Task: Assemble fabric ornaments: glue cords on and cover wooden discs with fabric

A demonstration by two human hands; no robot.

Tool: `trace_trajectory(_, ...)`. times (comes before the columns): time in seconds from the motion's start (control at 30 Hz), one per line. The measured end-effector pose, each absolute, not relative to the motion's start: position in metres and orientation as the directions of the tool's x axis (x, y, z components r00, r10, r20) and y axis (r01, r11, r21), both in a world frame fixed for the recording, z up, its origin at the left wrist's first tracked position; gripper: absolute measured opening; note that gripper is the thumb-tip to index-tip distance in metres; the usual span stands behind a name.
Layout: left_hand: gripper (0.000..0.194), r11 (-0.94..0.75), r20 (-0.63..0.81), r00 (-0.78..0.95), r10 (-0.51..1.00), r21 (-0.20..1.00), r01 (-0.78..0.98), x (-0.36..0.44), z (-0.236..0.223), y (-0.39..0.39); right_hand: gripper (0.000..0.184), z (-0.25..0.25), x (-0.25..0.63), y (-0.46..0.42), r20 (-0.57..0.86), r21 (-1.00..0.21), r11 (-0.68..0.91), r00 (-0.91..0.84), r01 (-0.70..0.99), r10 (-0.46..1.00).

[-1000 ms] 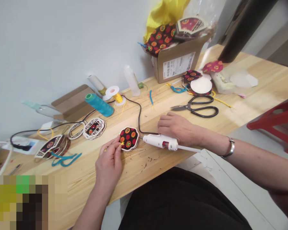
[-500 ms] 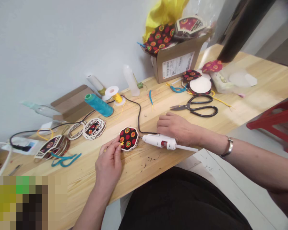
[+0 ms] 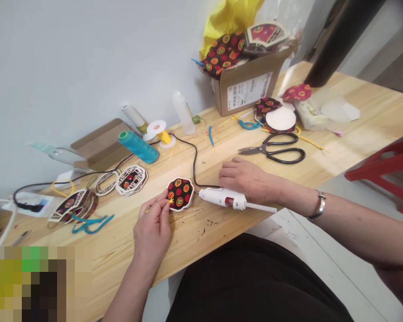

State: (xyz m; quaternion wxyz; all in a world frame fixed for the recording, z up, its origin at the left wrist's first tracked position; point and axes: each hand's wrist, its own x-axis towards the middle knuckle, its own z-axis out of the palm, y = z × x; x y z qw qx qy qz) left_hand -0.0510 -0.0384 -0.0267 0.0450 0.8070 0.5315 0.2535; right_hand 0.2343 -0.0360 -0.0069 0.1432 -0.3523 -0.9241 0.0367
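The scalloped ornament point(image 3: 180, 194) lay on the wooden table point(image 3: 104, 255), its black face printed with red and orange-green medallions, its rim pale. My left hand point(image 3: 152, 226) pinched its left edge, fingertips together, beside a yellow cord end point(image 3: 171, 201). My right hand point(image 3: 243, 179) curled behind the white glue gun point(image 3: 223, 198); its hold I could not tell.

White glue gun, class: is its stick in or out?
Partly in: the white glue stick juts from the rear of the glue gun, opposite the nozzle.
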Motion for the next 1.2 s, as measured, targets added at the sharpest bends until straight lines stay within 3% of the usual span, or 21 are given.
trace_trajectory(1.2, 0.022, -0.426, 0.348, 0.31, 0.885, 0.338, 0.839, -0.0499, -0.0255, -0.039, 0.016, -0.0033, 0.23, -0.0345, 0.215, -0.209, 0.781, -0.752, 0.588, 0.623)
